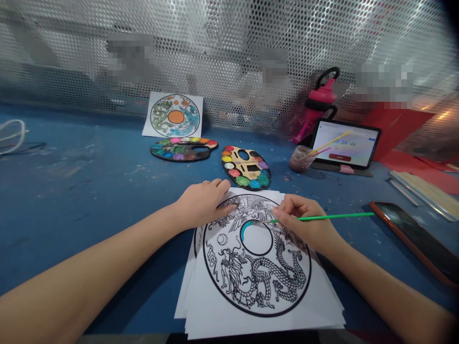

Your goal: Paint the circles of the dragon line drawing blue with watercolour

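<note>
**A:** Can anyone read the tablet (346, 144)? Those timer digits are tiny, and the brushes in the glass jar (300, 159) cross the screen.

**B:** Nope, too small to be sure. The right hand (304, 224) covers the middle of the green paintbrush (333, 217) too.

**A:** And the phone (412, 241)?

**B:** Cut off at the bench's right edge. The white cable (12, 137) gets chopped at the left, and blurry patches cover the perforated metal screen (131, 57).

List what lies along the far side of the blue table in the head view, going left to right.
White coiled cable → painted circular dragon print on white paper → black oval watercolour palette → murky glass jar of brushes → black-framed tablet showing a timer → red paper sheets
</note>
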The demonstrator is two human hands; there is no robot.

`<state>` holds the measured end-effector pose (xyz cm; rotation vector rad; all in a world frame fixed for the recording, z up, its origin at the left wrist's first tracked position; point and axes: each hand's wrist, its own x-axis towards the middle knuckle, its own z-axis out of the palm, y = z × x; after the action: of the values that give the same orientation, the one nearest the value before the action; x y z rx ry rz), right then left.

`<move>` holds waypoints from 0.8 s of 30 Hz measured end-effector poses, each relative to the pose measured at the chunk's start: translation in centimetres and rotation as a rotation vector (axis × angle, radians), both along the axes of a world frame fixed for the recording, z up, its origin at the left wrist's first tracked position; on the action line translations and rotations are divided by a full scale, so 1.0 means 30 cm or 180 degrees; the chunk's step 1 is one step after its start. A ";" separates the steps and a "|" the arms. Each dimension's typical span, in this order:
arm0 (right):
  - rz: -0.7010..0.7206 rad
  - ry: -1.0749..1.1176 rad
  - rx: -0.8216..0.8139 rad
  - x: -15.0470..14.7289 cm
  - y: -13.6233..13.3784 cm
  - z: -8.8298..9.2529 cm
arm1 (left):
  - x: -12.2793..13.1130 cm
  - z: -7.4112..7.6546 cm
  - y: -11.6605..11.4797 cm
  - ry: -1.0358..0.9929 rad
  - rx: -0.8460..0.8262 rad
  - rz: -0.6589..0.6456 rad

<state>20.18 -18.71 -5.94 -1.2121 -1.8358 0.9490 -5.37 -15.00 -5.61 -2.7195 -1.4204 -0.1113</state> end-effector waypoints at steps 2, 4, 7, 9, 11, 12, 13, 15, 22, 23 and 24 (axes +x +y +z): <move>-0.0048 -0.0058 0.0038 0.007 0.003 0.001 | 0.001 0.001 0.001 -0.0015 0.0006 0.0002; -0.0097 -0.0114 0.0070 0.013 0.005 0.003 | 0.001 0.003 0.002 -0.0028 -0.0003 0.0003; -0.0151 -0.0094 0.0053 0.015 0.005 0.008 | 0.001 0.005 0.004 -0.0026 -0.0033 0.0000; -0.0138 -0.0005 0.0058 0.009 0.004 0.010 | 0.000 0.005 0.004 -0.0034 -0.0039 -0.0004; -0.0065 0.0083 0.0113 -0.002 0.001 0.010 | 0.000 0.004 0.005 -0.0049 -0.0042 -0.0007; -0.0016 0.0120 0.0142 -0.008 -0.001 0.010 | 0.000 0.003 0.005 -0.0054 -0.0038 -0.0008; 0.0029 0.0145 0.0159 -0.013 -0.002 0.009 | 0.001 0.002 0.005 -0.0058 -0.0029 -0.0007; 0.0098 0.0157 0.0155 -0.022 -0.004 0.006 | 0.001 0.000 0.006 -0.0055 -0.0005 -0.0006; 0.0063 0.0001 0.0209 -0.013 -0.001 0.001 | 0.003 0.003 0.006 -0.0005 -0.0007 0.0012; 0.0042 -0.0027 0.0217 -0.011 0.000 0.003 | 0.003 0.005 0.005 -0.0010 -0.0019 0.0014; 0.0019 -0.0059 0.0218 -0.008 0.000 0.004 | 0.003 0.006 0.005 -0.0017 -0.0028 0.0014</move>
<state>19.93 -18.71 -5.81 -1.1781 -1.8719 0.8738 -5.27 -14.85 -5.44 -2.7249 -1.4315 -0.1123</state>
